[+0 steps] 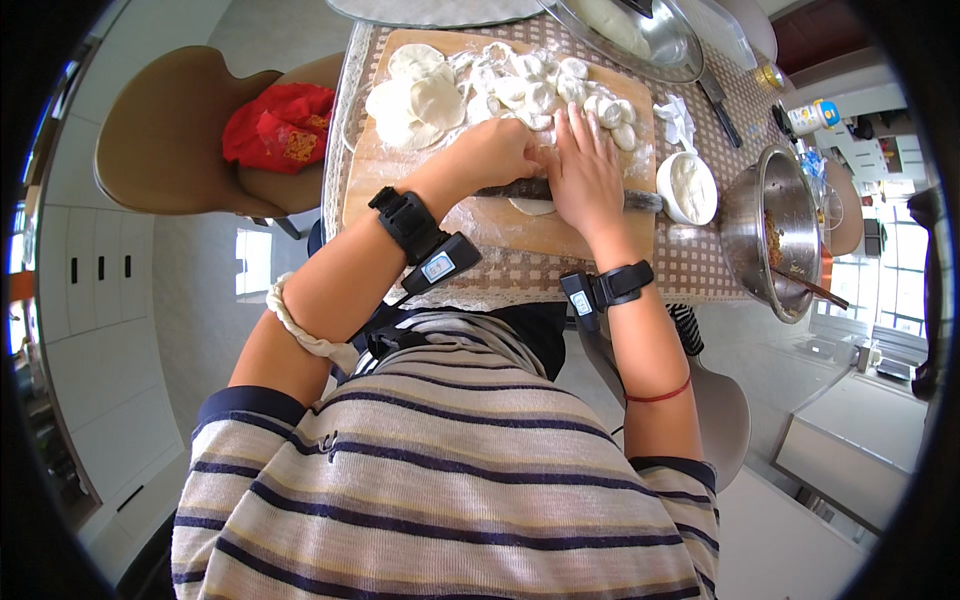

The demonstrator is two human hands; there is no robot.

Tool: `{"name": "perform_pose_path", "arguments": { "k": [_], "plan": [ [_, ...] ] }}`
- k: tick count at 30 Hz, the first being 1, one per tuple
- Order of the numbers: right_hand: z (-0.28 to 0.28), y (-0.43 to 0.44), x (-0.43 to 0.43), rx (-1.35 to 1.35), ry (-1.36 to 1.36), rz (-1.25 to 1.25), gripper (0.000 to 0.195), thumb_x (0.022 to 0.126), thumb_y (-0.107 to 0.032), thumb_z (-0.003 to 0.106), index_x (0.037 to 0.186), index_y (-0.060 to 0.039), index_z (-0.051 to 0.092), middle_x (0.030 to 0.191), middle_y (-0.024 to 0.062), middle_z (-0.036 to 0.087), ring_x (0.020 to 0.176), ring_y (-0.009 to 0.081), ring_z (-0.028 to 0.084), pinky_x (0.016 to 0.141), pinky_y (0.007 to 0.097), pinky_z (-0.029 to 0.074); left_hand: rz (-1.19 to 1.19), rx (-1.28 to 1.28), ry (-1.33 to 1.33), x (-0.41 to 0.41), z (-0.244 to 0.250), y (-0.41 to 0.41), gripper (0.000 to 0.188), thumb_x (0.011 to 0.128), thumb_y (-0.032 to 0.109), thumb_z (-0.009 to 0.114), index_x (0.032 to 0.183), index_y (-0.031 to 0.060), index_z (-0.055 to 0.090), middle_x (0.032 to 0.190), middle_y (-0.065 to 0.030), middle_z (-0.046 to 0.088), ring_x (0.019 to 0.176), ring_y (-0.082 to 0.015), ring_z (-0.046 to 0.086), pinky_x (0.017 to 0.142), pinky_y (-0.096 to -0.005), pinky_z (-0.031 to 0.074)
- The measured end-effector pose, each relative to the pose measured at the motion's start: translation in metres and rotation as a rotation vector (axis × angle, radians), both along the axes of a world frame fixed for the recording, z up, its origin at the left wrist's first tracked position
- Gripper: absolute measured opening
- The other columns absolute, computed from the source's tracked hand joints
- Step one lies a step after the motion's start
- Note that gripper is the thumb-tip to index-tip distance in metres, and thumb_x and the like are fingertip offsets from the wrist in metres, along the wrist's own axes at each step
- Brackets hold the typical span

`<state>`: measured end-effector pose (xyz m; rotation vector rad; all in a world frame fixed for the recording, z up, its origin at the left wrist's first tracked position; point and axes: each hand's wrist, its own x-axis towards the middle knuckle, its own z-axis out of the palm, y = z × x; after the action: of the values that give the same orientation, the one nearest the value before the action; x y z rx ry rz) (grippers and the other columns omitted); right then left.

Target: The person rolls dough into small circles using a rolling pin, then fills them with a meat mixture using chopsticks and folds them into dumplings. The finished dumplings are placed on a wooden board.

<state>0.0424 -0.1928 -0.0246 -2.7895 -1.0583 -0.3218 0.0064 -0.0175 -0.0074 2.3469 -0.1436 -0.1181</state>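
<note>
My right hand (pixel 585 172) lies flat across a dark rolling pin (pixel 643 201), palm on it and fingers stretched forward. Under the pin is a round dough wrapper (pixel 534 207), its near edge showing. My left hand (pixel 501 154) is bent over the pin's left part, fingertips curled down close to my right thumb; whether they pinch the dough is hidden. Both hands are over a floured wooden board (pixel 367 184). Beyond them lie several small floured dough pieces (pixel 536 94). At the board's far left is a pile of rolled wrappers (pixel 416 105).
Right of the board stand a white bowl of flour (pixel 688 187), a crumpled tissue (pixel 676 120) and a knife (pixel 720 112). A steel bowl (pixel 776 169) holds filling and chopsticks (pixel 810 286). Behind is another metal bowl (pixel 675 49) with dough. A chair (pixel 161 127) bears red cloth (pixel 281 127).
</note>
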Motion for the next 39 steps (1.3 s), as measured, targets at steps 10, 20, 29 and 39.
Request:
{"name": "perform_pose_path", "arguments": {
  "k": [10,20,29,39],
  "plan": [
    [0.009,-0.027,-0.062,0.058,0.072,0.021,0.057,0.094,-0.033,0.053,0.140,-0.0001,0.042,0.151,0.0199,0.033,0.138,0.0377,0.033,0.112,0.0544,0.024,0.030,-0.085,0.030,0.003,-0.014,0.008,0.021,0.079,0.021,0.070,0.090,0.0030,0.069,0.078,-0.0108,0.069,0.069,-0.0222,0.067,0.064,-0.0333,0.052],
    [0.008,-0.025,-0.057,0.056,0.056,0.021,0.052,0.094,-0.030,0.052,0.137,-0.0007,0.045,0.148,0.0197,0.037,0.136,0.0361,0.037,0.111,0.0547,0.026,-0.026,-0.098,0.267,-0.005,0.010,0.011,0.024,0.079,0.024,0.065,0.083,0.0009,0.070,0.068,-0.0097,0.067,0.063,-0.0153,0.067,0.061,-0.0308,0.052],
    [-0.002,0.004,-0.004,0.049,-0.027,0.012,0.052,0.097,-0.033,0.048,0.139,-0.0034,0.044,0.149,0.0183,0.038,0.137,0.0365,0.035,0.112,0.0517,0.027,0.041,-0.011,-0.041,-0.004,-0.006,0.002,0.026,0.076,0.026,0.067,0.075,0.0003,0.068,0.067,-0.0206,0.063,0.062,-0.0348,0.061,0.062,-0.0406,0.050],
    [0.002,-0.007,-0.029,0.060,0.034,-0.007,0.057,0.098,-0.041,0.045,0.138,-0.0011,0.044,0.145,0.0190,0.042,0.136,0.0358,0.037,0.111,0.0530,0.027,-0.012,0.001,-0.061,0.005,-0.012,0.003,0.016,0.077,0.017,0.067,0.084,0.0029,0.069,0.078,-0.0177,0.067,0.073,-0.0327,0.065,0.068,-0.0396,0.051]
  ]
}}
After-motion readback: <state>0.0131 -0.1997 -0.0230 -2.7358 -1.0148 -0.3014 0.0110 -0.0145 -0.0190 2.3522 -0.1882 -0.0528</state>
